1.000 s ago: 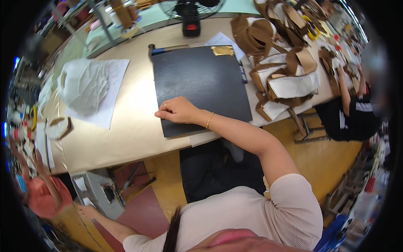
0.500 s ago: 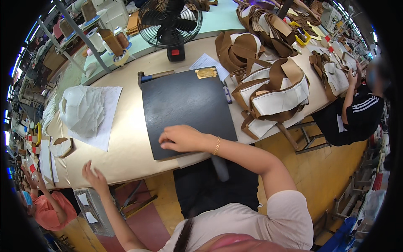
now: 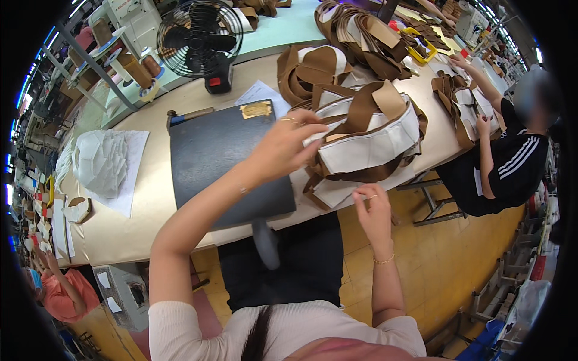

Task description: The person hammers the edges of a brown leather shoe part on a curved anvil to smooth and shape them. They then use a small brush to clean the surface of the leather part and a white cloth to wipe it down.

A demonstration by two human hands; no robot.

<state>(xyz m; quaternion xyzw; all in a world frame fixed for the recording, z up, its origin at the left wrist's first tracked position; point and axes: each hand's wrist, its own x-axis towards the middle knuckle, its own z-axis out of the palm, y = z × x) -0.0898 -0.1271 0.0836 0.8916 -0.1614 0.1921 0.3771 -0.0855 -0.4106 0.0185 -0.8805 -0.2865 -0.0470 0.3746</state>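
Note:
A pile of brown and white sewn pieces lies on the table to the right of a black square board. My left hand reaches across the board to the pile's left edge, fingers apart; whether its fingertips touch the pieces I cannot tell. Beside the pile's near edge, my right hand is raised with loosely bent fingers, and nothing shows in it. A hammer lies along the board's far edge. From under the board's near edge sticks out a dark grey rounded bar.
White cut pieces are stacked on paper at the left. A black fan stands at the back, near thread spools. More brown bundles lie behind the pile. A co-worker handles pieces at the right; another sits at the left.
My view has swung right. My right hand has left the board and moved to the pile's near side. My left hand has crossed from left of the board to the pile.

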